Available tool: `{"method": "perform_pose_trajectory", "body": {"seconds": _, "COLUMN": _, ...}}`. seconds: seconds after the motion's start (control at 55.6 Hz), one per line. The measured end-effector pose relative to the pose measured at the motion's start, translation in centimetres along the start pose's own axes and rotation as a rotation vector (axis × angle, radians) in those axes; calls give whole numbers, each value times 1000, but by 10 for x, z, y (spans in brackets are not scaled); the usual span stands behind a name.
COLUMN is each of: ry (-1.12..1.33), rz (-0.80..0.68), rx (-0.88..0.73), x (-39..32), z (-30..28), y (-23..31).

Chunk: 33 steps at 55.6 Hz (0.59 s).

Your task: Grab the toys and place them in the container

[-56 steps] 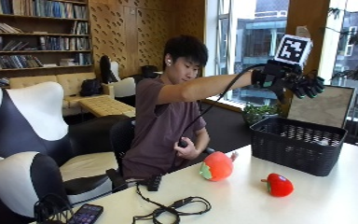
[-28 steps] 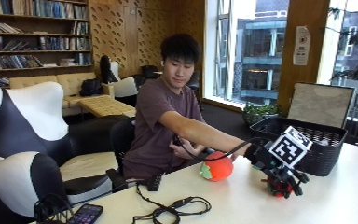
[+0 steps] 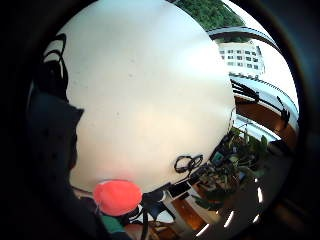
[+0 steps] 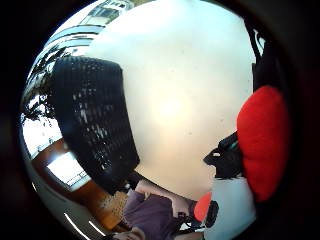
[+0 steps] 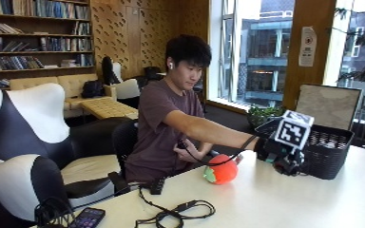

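Outside view: our gloved right hand [image 5: 283, 156] has risen from the table [image 5: 283, 199] since half a second ago and now hovers just beside the black basket [image 5: 328, 152]. The red toy that lay under it is no longer on the tabletop. Only the thumb-side palm view shows that red toy [image 4: 262, 142] pressed against the palm; we cannot tell how the fingers stand, nor its long axis. The orange toy [image 5: 222, 172] sits on the table near the basket, green end toward us.

White table [image 5: 334, 190] with basket [image 5: 325, 154], orange toy [image 5: 221, 172], cable [image 5: 176, 211], phone [image 5: 86, 218]
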State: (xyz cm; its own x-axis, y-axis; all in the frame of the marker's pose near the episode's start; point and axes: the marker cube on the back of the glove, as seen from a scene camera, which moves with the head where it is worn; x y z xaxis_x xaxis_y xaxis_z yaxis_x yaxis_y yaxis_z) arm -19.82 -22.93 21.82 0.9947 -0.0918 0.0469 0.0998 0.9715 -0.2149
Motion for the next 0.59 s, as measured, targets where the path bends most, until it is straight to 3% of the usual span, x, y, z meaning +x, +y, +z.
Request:
{"method": "perform_pose_trajectory", "body": {"seconds": 0.108, "ry": -174, "rz": -33, "rx": 223, "x": -22, "z": -68, "y": 11}}
{"method": "perform_pose_trajectory", "body": {"seconds": 0.18, "ry": -98, "rz": -83, "rx": 288, "x": -29, "z": -121, "y": 21}}
{"method": "perform_pose_trajectory", "body": {"seconds": 0.323, "ry": -167, "rz": -138, "rx": 363, "x": -88, "z": -215, "y": 41}}
{"method": "perform_pose_trajectory", "body": {"seconds": 0.413, "ry": -70, "rz": -122, "rx": 403, "x": -119, "z": -249, "y": 45}}
{"method": "perform_pose_trajectory", "body": {"seconds": 0.539, "ry": -131, "rz": -280, "rx": 408, "x": -209, "z": -279, "y": 55}}
{"method": "perform_pose_trajectory", "body": {"seconds": 0.593, "ry": -133, "rz": -233, "rx": 395, "x": -248, "z": -278, "y": 50}}
